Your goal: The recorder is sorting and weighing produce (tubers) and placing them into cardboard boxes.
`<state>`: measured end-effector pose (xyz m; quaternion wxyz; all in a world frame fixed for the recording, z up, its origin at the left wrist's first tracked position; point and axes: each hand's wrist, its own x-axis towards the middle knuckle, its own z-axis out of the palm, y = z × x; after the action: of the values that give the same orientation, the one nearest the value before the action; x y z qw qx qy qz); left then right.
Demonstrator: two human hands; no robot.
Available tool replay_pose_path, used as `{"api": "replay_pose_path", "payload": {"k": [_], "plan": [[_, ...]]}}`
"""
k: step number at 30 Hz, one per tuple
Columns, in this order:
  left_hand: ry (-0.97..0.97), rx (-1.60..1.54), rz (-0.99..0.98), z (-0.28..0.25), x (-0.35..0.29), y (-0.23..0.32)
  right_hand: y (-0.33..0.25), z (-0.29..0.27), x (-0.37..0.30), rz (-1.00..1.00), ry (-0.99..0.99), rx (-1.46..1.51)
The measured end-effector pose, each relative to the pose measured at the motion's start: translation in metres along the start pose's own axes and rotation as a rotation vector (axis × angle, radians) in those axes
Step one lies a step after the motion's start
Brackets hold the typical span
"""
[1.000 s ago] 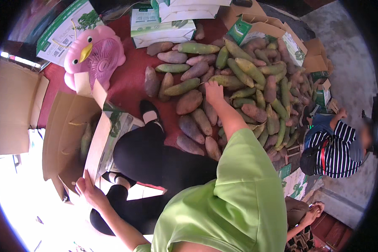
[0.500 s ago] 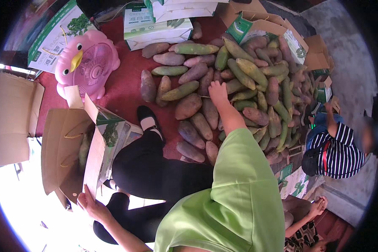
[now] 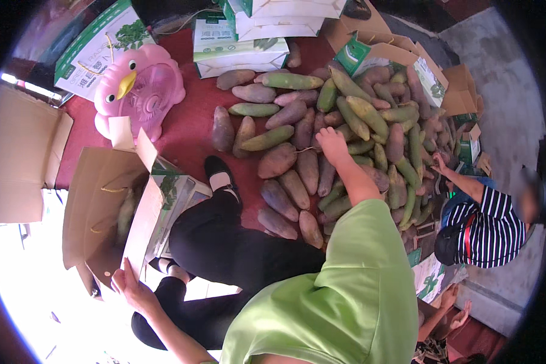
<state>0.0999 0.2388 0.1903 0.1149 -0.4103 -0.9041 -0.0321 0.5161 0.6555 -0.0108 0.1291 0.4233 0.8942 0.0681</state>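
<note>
Long radishes (image 3: 277,159), some green and some purple, lie heaped on a red floor. My right hand (image 3: 332,145) reaches into the heap with its fingers curled down among them. A thin root tail runs out beside its fingertips, and whatever the fingers hold is hidden. At the lower left, my left hand (image 3: 132,291) grips the near corner of an open cardboard box (image 3: 141,227). Inside that box, partly hidden by a flap, lies a pale green radish (image 3: 125,212) beside yellow rope handles.
A pink bird-shaped fan (image 3: 142,82) stands at the far left. White-and-green cartons (image 3: 239,54) stand behind the heap. An open carton (image 3: 431,79) is at the far right. A person in a striped shirt (image 3: 491,224) reaches toward the heap; another person's hands (image 3: 452,312) show lower right.
The whole view has shifted slightly. My right hand stays near the same radishes, and my left remains at the box. The striped-shirt person's hand has come to the heap; the other person's hands have parted.
</note>
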Motion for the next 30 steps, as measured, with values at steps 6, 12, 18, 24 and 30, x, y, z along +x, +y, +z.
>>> {"api": "replay_pose_path", "payload": {"k": [6,12,18,24,30], "plan": [[0.018,-0.026,-0.024,-0.006,0.001,0.002,0.003,-0.041,0.004,0.194,0.286,0.322],[0.031,-0.079,0.004,-0.015,0.008,0.012,0.016,-0.049,0.009,0.436,0.677,0.763],[0.0,-0.124,-0.034,-0.022,0.009,0.009,-0.029,-0.152,0.022,0.336,0.634,1.374],[-0.039,-0.048,-0.039,-0.029,0.005,0.004,-0.104,-0.309,0.033,-0.197,0.737,1.752],[-0.049,-0.07,-0.03,-0.034,0.008,0.001,-0.204,-0.39,0.05,-0.61,0.502,1.767]]}}
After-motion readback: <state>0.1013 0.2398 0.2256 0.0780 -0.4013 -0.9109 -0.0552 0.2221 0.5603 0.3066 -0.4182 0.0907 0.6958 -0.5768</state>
